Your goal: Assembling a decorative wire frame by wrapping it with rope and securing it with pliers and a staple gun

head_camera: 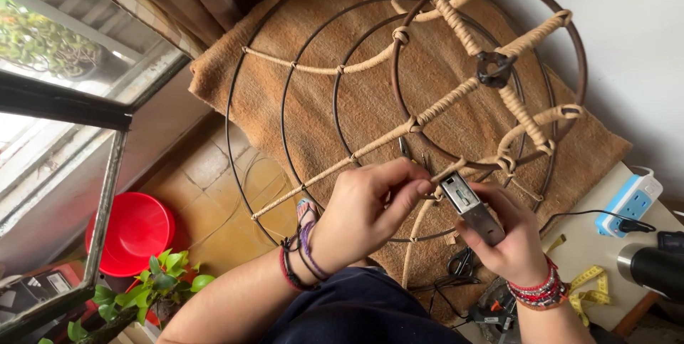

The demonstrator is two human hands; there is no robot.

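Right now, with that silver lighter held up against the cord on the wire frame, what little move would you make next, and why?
Probably strike the lighter and touch its flame briefly to the cord end. The right hand holds the lighter's top right at the cord, while the left hand pinches that cord at a spoke of the wire frame. No flame shows, so the end looks unsealed.

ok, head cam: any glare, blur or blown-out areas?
Head view: the window at left is blown out by daylight; the hands, left and right, and the wire frame are sharp and evenly lit with soft shadows; the metal lighter shows only mild sheen; slight wide-angle stretch at the edges.
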